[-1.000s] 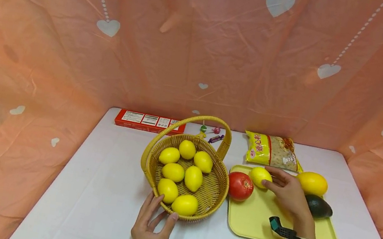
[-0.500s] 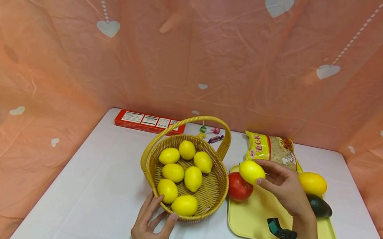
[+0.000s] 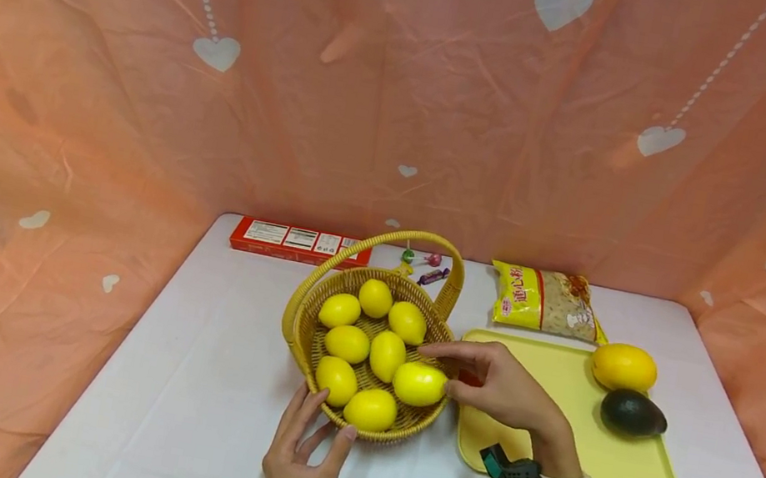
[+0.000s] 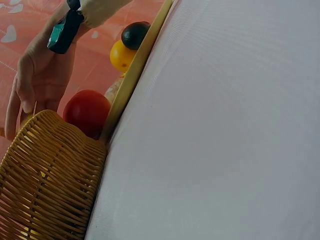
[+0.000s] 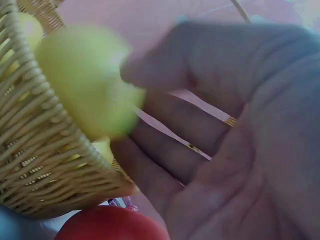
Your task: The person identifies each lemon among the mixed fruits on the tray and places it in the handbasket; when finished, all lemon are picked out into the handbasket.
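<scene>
My right hand [image 3: 499, 385] pinches a yellow lemon [image 3: 419, 385] between thumb and fingertips, just inside the right rim of a wicker basket [image 3: 297, 318]. In the right wrist view the thumb presses this blurred lemon [image 5: 82, 75] above the woven wall. Several other lemons [image 3: 387, 356] lie in the basket under its arched handle. My left hand [image 3: 302, 471] touches the basket's near rim with spread fingers. Below the right hand, a round red fruit [image 4: 87, 112] is mostly hidden in the head view.
A yellow tray [image 3: 560, 455] on the right bears a large yellow-orange fruit [image 3: 623, 367] and a dark avocado [image 3: 633, 414]. Behind it lies a yellow food packet [image 3: 547, 302]. A red box [image 3: 298, 243], lollipops [image 3: 433, 259] and a purple-wrapped candy [image 3: 433, 276] sit behind the basket.
The right hand has lifted a lemon from the tray's far left and carried it left and nearer, over the red fruit and into the basket. The left hand has stayed put.
</scene>
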Tool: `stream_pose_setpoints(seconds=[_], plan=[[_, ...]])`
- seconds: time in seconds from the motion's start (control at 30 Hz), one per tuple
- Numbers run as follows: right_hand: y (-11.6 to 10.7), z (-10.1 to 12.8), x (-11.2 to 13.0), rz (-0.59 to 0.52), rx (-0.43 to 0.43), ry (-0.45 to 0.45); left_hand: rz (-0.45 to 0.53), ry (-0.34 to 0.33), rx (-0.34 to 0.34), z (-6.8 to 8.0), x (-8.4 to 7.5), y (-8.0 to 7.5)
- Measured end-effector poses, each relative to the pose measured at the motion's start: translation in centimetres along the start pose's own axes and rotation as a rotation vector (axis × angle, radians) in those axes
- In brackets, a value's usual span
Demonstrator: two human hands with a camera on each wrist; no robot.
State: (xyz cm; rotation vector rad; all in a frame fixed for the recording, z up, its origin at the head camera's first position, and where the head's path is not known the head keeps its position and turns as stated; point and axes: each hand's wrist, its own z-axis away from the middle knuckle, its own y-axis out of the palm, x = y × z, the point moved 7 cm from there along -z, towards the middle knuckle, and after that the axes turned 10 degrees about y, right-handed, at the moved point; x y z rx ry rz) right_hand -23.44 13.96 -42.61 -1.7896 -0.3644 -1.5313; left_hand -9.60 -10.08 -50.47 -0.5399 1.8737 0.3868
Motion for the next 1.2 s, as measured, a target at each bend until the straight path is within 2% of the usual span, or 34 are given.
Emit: stream_pose_setpoints(seconds=[0.13,0.4,0.47,0.53,0.63,0.77,0.87,0.97,1.03,1.1,1.17,1.2], plan=[[-0.2,0.0,0.1,0.045,-0.072,0.027,0.007,0.011,0.001,0.0,-0.1,0.0],[-1.5,0.9,0.4,0.044,-0.147,0.064,-0.005,0.031,0.023,0.0,-0.3,0.1],[-2.0,1.4,0.4,0.057,-0.182,0.07,-0.027,0.059,0.025,-0.3,-0.6,-0.2],[-2.7,2.0,0.6,0.09,-0.235,0.063,-0.039,0.117,0.023,-1.1,-1.1,-0.9],[-4.2,3.3,1.3,0.164,-0.355,0.041,-0.057,0.25,0.022,-3.8,-2.6,-2.5],[-6.5,5.0,3.2,0.334,-0.534,0.0,-0.143,0.471,0.026,-9.8,-5.9,-5.3],[-8.3,6.1,5.8,0.517,-0.663,-0.045,-0.257,0.658,0.011,-14.6,-9.4,-7.3],[-10.2,7.1,9.0,0.684,-0.786,-0.115,-0.362,0.827,-0.017,-18.7,-13.8,-8.7],[-11.5,7.7,11.1,0.76,-0.866,-0.161,-0.417,0.92,-0.048,-20.7,-17.1,-9.0],[-12.5,8.2,12.7,0.814,-0.949,-0.2,-0.464,1.003,-0.068,-22.0,-20.1,-8.9],[-13.2,8.5,13.7,0.86,-1.016,-0.217,-0.524,1.066,-0.073,-22.8,-22.2,-8.5],[-13.5,8.5,13.9,0.884,-1.04,-0.22,-0.564,1.09,-0.069,-23.1,-22.8,-8.2]])
